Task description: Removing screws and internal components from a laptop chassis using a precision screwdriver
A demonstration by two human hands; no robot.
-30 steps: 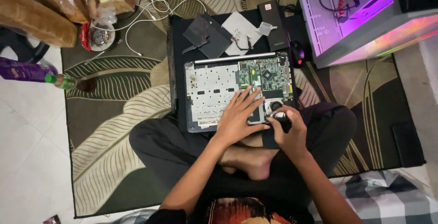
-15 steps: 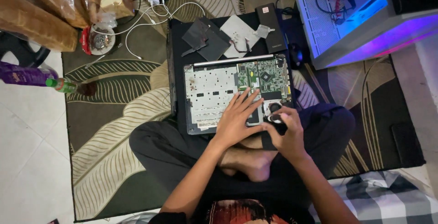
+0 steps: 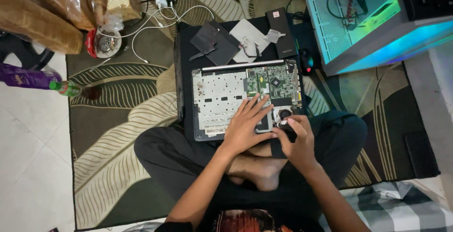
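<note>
Leaf-patterned rug (image 3: 122, 118) on white tile, I see left hand (image 3: 245, 126) flat, fingers spread on opened laptop (image 3: 222, 97), right hand (image 3: 295, 140) clenched round a small dark tool (image 3: 285, 124).

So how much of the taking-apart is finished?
Done: the laptop lies open with its green circuit board bare, and removed covers sit above it. In hand: the left hand presses flat on it while the right hand works a small tool near the round fan. Left: board and fan remain fitted.

opened laptop (image 3: 222, 102) on mat (image 3: 186, 71), computer case (image 3: 363, 19) right, bottle (image 3: 28, 78) left
</note>
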